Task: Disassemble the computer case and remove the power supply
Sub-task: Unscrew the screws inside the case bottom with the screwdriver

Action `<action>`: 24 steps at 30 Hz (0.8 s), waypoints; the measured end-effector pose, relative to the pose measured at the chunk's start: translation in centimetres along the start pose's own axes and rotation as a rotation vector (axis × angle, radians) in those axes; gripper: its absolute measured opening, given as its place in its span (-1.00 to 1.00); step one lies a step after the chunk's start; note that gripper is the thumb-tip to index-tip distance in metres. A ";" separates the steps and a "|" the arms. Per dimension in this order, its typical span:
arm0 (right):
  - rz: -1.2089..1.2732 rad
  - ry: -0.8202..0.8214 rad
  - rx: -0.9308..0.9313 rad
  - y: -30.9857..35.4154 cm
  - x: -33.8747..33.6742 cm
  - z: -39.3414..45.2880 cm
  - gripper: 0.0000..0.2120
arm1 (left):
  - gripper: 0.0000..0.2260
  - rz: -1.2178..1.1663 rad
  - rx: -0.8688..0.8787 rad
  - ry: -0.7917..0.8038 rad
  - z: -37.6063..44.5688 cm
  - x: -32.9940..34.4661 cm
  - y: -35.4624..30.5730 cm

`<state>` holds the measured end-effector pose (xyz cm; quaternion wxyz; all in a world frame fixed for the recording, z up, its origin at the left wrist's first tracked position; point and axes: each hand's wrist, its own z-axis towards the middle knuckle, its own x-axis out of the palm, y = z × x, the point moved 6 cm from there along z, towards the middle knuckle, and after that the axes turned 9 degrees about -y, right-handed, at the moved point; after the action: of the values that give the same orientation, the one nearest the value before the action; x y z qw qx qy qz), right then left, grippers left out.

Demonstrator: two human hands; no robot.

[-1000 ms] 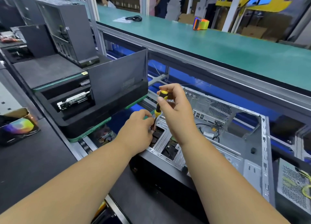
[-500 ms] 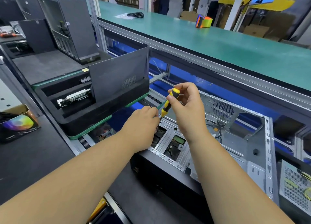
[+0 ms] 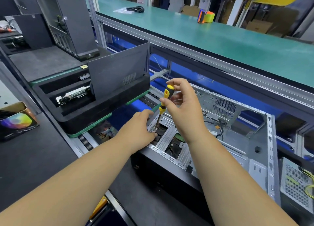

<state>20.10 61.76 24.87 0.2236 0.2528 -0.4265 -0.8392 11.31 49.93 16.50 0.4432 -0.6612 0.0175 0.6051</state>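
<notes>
An open grey metal computer case (image 3: 237,141) lies on its side in front of me, its inside facing up. My right hand (image 3: 183,107) grips a yellow-and-black screwdriver (image 3: 165,98) by the handle, nearly upright. Its tip rests on a screw (image 3: 155,128) at the case's near left corner. My left hand (image 3: 139,129) rests on that corner beside the shaft, fingers curled near the tip; what they pinch is hidden. A perforated silver power supply (image 3: 297,186) with yellow wires sits at the far right edge.
A black foam tray (image 3: 95,113) with a circuit board and an upright dark panel (image 3: 119,74) stands to the left on the conveyor. Another case (image 3: 68,20) stands at the back left. A green shelf (image 3: 220,40) runs overhead. A colourful box (image 3: 16,122) lies far left.
The screwdriver has risen and tilted more upright, so its shaft and tip now show above the screw. My right hand has lifted with it and loosened its fingers. The left hand stays at the corner.
</notes>
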 end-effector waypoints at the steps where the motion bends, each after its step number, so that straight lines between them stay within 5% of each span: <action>1: -0.018 0.010 -0.011 0.1 0.1 0.1 -0.60 | -0.38 -0.002 -0.034 0.019 0.0 0.3 0.3; 7: -0.004 0.154 -0.013 0.7 0.5 -0.1 -0.60 | -0.51 -0.063 -0.072 0.002 0.1 0.7 0.9; 17: -0.101 0.034 -0.069 0.3 0.8 0.3 -0.62 | -0.47 -0.116 -0.098 -0.018 0.1 0.7 1.0; 24: -0.087 0.134 -0.099 0.9 1.5 0.1 -0.62 | -0.50 -0.149 -0.095 -0.028 0.0 0.7 0.9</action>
<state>19.00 60.48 25.32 0.2274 0.3153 -0.3570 -0.8493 10.96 49.78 15.43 0.4555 -0.6723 -0.0668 0.5797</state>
